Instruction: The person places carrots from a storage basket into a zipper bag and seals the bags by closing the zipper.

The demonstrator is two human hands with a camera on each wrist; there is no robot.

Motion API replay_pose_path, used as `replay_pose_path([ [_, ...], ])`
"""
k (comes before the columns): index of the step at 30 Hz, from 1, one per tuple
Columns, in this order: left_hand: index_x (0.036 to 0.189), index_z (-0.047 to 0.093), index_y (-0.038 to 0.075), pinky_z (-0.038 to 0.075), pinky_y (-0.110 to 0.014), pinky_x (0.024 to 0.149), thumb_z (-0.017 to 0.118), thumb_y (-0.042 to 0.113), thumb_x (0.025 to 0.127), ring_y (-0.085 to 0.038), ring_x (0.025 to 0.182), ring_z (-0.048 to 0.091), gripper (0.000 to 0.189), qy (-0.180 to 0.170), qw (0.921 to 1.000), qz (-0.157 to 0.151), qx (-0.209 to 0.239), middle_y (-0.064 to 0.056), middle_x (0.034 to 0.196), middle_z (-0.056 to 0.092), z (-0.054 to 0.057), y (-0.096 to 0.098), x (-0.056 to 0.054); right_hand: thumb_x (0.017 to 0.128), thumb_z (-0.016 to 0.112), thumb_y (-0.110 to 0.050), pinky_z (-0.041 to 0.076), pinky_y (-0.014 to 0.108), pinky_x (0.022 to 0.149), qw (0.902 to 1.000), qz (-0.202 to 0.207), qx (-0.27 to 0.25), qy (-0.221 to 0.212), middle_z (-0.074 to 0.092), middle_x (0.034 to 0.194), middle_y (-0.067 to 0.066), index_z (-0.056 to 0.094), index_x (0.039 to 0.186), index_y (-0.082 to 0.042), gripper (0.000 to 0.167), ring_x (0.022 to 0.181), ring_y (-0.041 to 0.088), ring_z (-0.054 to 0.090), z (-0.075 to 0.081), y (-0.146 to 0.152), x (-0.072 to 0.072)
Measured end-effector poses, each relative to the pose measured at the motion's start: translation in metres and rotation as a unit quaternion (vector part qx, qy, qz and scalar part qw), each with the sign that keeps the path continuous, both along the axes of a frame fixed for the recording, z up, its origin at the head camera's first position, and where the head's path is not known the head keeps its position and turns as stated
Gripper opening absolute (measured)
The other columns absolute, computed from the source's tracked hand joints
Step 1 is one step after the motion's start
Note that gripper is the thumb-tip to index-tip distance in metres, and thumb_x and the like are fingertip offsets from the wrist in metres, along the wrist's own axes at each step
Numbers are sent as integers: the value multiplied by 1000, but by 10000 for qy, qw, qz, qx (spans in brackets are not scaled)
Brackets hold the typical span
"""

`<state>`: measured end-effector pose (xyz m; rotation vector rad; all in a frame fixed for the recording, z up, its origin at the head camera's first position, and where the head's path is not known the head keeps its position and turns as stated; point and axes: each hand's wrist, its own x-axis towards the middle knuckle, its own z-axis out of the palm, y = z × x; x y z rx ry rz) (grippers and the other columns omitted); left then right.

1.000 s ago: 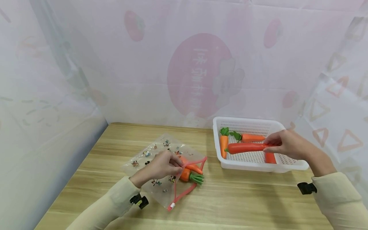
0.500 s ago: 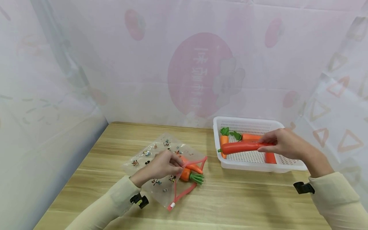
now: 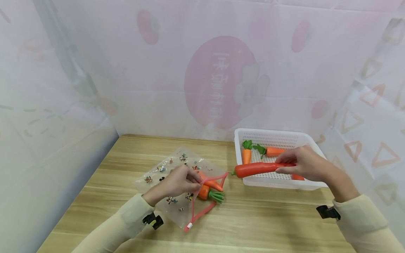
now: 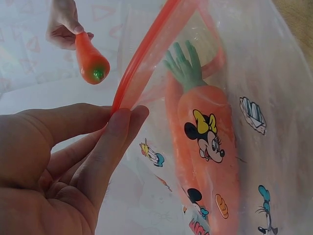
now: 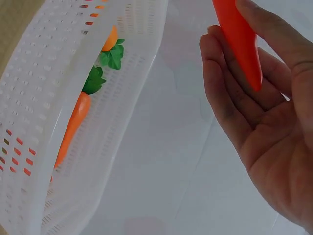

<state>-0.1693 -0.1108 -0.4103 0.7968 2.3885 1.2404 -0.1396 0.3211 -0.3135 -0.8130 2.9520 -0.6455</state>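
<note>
1. Head view: One long, glossy red pepper with a tapering body and small green stem point(image 3: 257, 169) hangs above the near left rim of a white perforated plastic basket point(image 3: 278, 183); the right hand point(image 3: 305, 165) pinches its thin end. The left hand point(image 3: 180, 182) pinches the edge of one clear, cartoon-printed plastic bag with a pinkish-red zip point(image 3: 174, 214). The bag holds two things: an orange carrot with a cropped green top point(image 3: 204, 192) and a slim orange-red piece point(image 3: 215, 185). The basket holds two leafy-topped orange carrots point(image 3: 246, 155) and one red piece point(image 3: 297, 177), mostly hidden.

2. Left wrist view: The pepper appears foreshortened, stem foremost. Behind the bag's film, the cropped-top carrot half covers the slim piece.

3. Right wrist view: The pepper's stem end is cut off; the basket wall hides most contents.
</note>
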Motion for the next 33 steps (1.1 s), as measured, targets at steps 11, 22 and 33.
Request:
replay_pose_path([
  [11, 105, 82, 2, 63, -25, 69, 76, 8, 96, -11, 86, 77, 12, -20, 10000, -17, 17, -3, 96, 82, -1, 1, 0, 88, 88, -31, 47, 19, 60, 9988, 386, 127, 263, 68, 80, -20, 79, 96, -27, 12, 65, -4, 53, -9, -24, 13],
  [22, 105, 81, -1, 64, -25, 69, 76, 6, 96, -13, 85, 78, 13, -52, 9999, -69, 133, -9, 96, 82, -2, 1, 0, 90, 86, -27, 46, 18, 59, 9982, 578, -77, -141, 67, 79, -18, 79, 97, -24, 11, 64, -3, 52, -26, -51, 21],
  [33, 104, 80, -2, 63, -24, 69, 77, 6, 95, -12, 86, 78, 13, -70, 9997, -70, 210, -6, 93, 82, -3, -1, 0, 89, 87, -22, 48, 18, 59, 9964, 746, -370, -182, 68, 79, -17, 78, 96, -21, 10, 65, -4, 53, -52, -79, 25],
])
